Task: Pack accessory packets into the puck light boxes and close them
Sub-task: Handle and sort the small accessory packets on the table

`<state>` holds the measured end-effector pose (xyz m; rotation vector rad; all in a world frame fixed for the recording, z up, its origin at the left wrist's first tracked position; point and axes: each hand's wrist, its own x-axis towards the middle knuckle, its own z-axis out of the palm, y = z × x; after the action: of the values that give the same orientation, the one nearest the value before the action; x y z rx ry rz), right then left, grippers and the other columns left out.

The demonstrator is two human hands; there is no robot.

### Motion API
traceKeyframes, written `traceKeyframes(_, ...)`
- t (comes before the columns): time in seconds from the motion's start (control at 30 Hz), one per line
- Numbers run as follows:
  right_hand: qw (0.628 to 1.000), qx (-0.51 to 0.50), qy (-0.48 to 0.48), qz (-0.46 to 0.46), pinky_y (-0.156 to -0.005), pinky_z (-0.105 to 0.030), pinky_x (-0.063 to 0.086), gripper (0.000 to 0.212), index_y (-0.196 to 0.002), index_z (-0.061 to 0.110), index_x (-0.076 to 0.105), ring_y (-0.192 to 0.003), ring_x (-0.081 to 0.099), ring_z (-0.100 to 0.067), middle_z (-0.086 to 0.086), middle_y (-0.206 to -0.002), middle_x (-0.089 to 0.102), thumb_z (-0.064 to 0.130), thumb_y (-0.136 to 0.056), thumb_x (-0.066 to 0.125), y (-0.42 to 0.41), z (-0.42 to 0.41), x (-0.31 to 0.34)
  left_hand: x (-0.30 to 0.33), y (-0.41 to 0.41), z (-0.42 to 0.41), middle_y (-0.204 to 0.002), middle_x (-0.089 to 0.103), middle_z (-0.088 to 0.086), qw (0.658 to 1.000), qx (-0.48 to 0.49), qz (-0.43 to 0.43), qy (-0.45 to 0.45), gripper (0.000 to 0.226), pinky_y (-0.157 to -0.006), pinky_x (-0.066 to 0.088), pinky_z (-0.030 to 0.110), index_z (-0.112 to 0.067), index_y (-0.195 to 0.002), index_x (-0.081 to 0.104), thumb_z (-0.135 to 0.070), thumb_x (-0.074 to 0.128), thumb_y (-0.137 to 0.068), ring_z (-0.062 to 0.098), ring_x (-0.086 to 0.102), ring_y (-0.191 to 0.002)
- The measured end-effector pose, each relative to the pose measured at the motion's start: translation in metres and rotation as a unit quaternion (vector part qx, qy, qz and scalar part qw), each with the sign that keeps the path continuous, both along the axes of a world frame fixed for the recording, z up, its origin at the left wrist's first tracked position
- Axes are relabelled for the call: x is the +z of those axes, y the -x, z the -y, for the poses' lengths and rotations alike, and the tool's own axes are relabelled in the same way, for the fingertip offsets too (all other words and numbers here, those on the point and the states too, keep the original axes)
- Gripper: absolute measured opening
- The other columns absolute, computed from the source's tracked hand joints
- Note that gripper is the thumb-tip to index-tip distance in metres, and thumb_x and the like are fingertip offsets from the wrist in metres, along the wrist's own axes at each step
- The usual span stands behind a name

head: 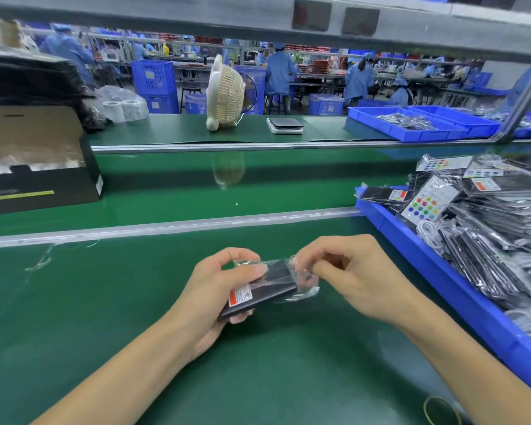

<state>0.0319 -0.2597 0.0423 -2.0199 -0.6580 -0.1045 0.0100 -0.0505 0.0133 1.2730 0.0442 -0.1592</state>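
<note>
head view: you work over the green table
left hand: grips the accessory packet, above the table's near edge
right hand: pinches the packet's clear wrap
blue bin: right edge, heaped packets

A dark accessory packet in clear wrap is held above a green work mat. Its lower end, with a red warning label, is gripped by the left hand; the crinkled plastic at its upper end is pinched by the right hand. To the right of the grip, a blue bin heaped with similar packets is seen. Far left beyond it, a black open box is set on the conveyor belt.
</note>
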Motion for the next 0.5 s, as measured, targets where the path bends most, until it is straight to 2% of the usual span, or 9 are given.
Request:
traceKeyframes(0.03,0.999,-0.005,-0.02,-0.026,-0.07,-0.026,0.055,0.035,-0.081,0.017,0.074,-0.07,0.07,-0.016,-0.007,-0.08,0.074,-0.011,-0.084,0.053,-0.001,0.0,0.001,0.0,0.0,0.001,-0.067,0.069,0.011,1.0,0.017,0.015,-0.012,0.042,-0.031,0.03,0.016,-0.009,-0.097,0.063,-0.015,0.084,-0.061,0.014,0.049,-0.039)
traceKeyframes(0.1,0.987,-0.001,-0.103,-0.126,-0.064,-0.031,0.058,0.016,-0.093,0.02,0.072,-0.074,0.07,-0.02,-0.009,-0.086,0.073,0.01,-0.087,0.061,-0.001,-0.002,0.002,-0.001,0.0,0.004,-0.071,0.072,0.009,0.996,0.054,0.056,-0.049,0.031,-0.032,0.035,0.019,-0.011,-0.102,0.064,-0.01,0.08,-0.076,0.014,0.05,-0.04)
traceKeyframes(0.17,0.963,0.003,-0.146,-0.225,-0.061,-0.036,0.06,0.025,-0.109,0.02,0.066,-0.074,0.071,-0.024,-0.01,-0.089,0.071,0.026,-0.085,0.072,0.002,-0.008,-0.001,-0.004,0.001,0.004,-0.072,0.073,0.005,0.985,0.081,0.107,-0.104,0.023,-0.034,0.038,0.022,-0.019,-0.101,0.064,-0.004,0.075,-0.087,0.014,0.051,-0.04)
traceKeyframes(0.27,0.958,0.013,-0.126,-0.258,-0.062,-0.03,0.059,0.026,-0.103,0.016,0.066,-0.066,0.071,-0.021,-0.009,-0.086,0.072,0.013,-0.08,0.078,0.007,-0.018,-0.008,-0.005,0.006,0.005,-0.063,0.067,-0.004,0.96,0.107,0.185,-0.183,0.014,-0.045,0.04,0.019,-0.029,-0.089,0.062,-0.017,0.069,-0.086,0.01,0.048,-0.048)
traceKeyframes(0.3,0.955,0.023,-0.133,-0.266,-0.062,-0.028,0.059,0.024,-0.1,0.014,0.066,-0.064,0.07,-0.02,-0.008,-0.086,0.073,0.009,-0.08,0.078,0.008,-0.021,-0.009,-0.005,0.007,0.006,-0.056,0.061,-0.008,0.951,0.12,0.209,-0.193,0.007,-0.045,0.036,0.016,-0.024,-0.088,0.061,-0.02,0.061,-0.083,0.006,0.044,-0.047)
traceKeyframes(0.37,0.948,0.046,-0.155,-0.276,-0.063,-0.028,0.058,0.024,-0.1,0.012,0.065,-0.064,0.068,-0.02,-0.009,-0.088,0.074,0.004,-0.08,0.077,0.011,-0.024,-0.008,-0.003,0.01,0.007,-0.047,0.048,-0.007,0.938,0.16,0.239,-0.195,0.008,-0.044,0.029,0.013,-0.012,-0.082,0.059,-0.017,0.053,-0.08,0.003,0.036,-0.043)
traceKeyframes(0.43,0.944,0.068,-0.159,-0.283,-0.066,-0.028,0.057,0.025,-0.101,0.013,0.067,-0.069,0.068,-0.02,-0.01,-0.09,0.074,0.005,-0.08,0.077,0.012,-0.023,-0.008,-0.002,0.011,0.007,-0.047,0.042,0.006,0.933,0.191,0.242,-0.186,0.018,-0.043,0.028,0.017,-0.007,-0.07,0.055,-0.021,0.056,-0.081,0.009,0.035,-0.045)
traceKeyframes(0.5,0.947,0.078,-0.136,-0.279,-0.07,-0.027,0.057,0.025,-0.102,0.017,0.068,-0.076,0.068,-0.019,-0.01,-0.093,0.075,0.007,-0.081,0.077,0.013,-0.022,-0.007,-0.001,0.01,0.007,-0.047,0.038,0.003,0.936,0.198,0.239,-0.168,0.036,-0.044,0.028,0.02,-0.004,-0.065,0.047,-0.03,0.062,-0.085,0.01,0.034,-0.044)
